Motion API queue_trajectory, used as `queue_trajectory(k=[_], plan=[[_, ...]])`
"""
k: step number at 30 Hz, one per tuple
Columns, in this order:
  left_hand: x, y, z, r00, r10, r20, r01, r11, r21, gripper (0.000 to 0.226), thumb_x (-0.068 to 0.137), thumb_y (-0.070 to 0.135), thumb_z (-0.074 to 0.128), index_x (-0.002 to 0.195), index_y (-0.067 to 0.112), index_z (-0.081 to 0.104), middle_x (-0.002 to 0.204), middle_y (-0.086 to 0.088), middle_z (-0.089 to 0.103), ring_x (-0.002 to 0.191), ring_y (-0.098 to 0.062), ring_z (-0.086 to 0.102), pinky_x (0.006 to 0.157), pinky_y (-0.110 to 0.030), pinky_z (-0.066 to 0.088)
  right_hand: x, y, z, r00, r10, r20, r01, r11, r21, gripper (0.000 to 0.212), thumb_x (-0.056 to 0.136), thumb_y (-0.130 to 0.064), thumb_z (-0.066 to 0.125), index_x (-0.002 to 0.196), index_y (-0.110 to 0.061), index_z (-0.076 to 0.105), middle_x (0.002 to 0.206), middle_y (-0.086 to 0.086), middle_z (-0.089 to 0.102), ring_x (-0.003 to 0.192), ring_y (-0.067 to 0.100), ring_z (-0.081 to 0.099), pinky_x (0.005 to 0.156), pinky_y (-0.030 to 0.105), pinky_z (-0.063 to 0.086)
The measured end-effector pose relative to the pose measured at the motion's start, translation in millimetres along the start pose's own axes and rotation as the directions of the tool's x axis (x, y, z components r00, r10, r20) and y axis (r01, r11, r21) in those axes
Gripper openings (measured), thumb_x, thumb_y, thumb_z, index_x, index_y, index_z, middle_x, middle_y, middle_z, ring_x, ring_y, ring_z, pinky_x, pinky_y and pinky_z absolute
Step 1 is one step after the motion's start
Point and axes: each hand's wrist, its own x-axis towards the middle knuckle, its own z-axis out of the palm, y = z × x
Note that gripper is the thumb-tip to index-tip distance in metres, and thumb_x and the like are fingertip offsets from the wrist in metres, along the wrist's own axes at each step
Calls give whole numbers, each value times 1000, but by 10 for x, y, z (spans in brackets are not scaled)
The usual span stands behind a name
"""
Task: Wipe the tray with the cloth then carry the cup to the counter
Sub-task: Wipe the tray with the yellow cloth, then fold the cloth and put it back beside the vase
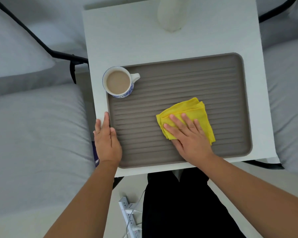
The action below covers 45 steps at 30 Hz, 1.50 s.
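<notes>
While our right hand (190, 134) presses flat, fingers spread, on the yellow cloth (194, 110) mid-tray (179, 79), our left hand (106, 140) steadies its near-left edge; a wide wipe could topple the full cup (118, 81) at its far-left corner.

Head-worn, looking steeply down and forward; close above the tabletop (120, 40); single wide-angle view, edges bowed.

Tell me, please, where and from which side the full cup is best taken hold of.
Grip the cup by its white handle, coming from the right, where the handle points over the tray. It is nearly brimful, so keep it upright.
</notes>
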Motion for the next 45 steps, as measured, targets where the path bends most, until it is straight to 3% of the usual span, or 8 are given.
queue_trajectory(k=[9, 14, 18, 23, 28, 33, 39, 45], plan=[[-304, 485, 7, 992, 123, 11, -122, 963, 239, 61, 83, 9, 52, 142, 21, 37, 135, 5, 53, 125, -10, 47, 117, -47, -7, 423, 388, -681, 770, 637, -46, -577, 725, 377, 55, 85, -33, 58, 137, -20, 46, 125, 10, 53, 116, 33, 44, 96, 44, 34], [-610, 911, 486, 980, 23, 196, -75, 963, 260, 46, 91, 45, 48, 133, 25, 51, 140, 0, 41, 127, -26, 34, 110, -48, 23, 504, 524, -747, 854, 477, 208, -519, 752, 407, 64, 76, -23, 71, 136, -19, 48, 114, 6, 63, 108, 29, 53, 96, 37, 42], [-602, 1187, 731, 967, -186, 173, 154, 971, 184, 45, 84, 53, 60, 120, 26, 57, 139, 3, 36, 125, -26, 29, 104, -45, 23, 485, 537, -789, 867, 413, 279, -497, 754, 430, 21, 78, -19, 71, 99, -16, 70, 85, -3, 63, 85, 20, 59, 70, 25, 38], [-516, 1472, 654, 980, 6, 199, 57, 948, -312, 19, 91, 14, 60, 97, 27, 47, 86, 10, 57, 74, 1, 55, 72, -24, 44, 262, 768, -876, 807, 500, 316, -557, 463, 690, 16, 79, -29, 75, 84, -14, 72, 82, 4, 72, 79, 20, 67, 72, 35, 55], [-424, 1537, 669, 958, 211, 192, -167, 960, -223, 32, 94, 12, 52, 117, 34, 56, 91, 7, 59, 77, -6, 54, 75, -28, 49, 35, 974, -916, 751, 619, 229, -500, 308, 810, 32, 76, -17, 79, 107, -21, 67, 75, -5, 63, 65, 2, 57, 68, 16, 47], [-245, 1460, 791, 964, 33, 262, -27, 999, -25, 47, 89, 23, 63, 134, 21, 51, 115, -5, 53, 97, -22, 57, 94, -37, 45, 60, 977, -814, 797, 557, 235, -525, 445, 726, 34, 75, -19, 78, 106, -26, 65, 86, -5, 63, 66, 3, 53, 69, 13, 44], [-182, 1411, 817, 986, 75, 150, -113, 959, 260, 22, 84, 33, 67, 102, 20, 69, 114, -6, 48, 99, -30, 44, 85, -27, 28, 391, 805, -841, 991, 118, 63, -129, 966, 225, 53, 74, -35, 74, 125, -30, 59, 133, -4, 50, 113, 27, 41, 91, 40, 35], [-269, 1493, 711, 968, 170, 182, -147, 980, -134, 3, 97, 22, 51, 97, 21, 53, 75, 7, 55, 66, -11, 50, 63, -25, 41, 572, 910, -896, 952, 239, 192, -276, 939, 203, 45, 69, -49, 75, 109, -31, 65, 134, -6, 42, 121, 26, 30, 94, 35, 26]])
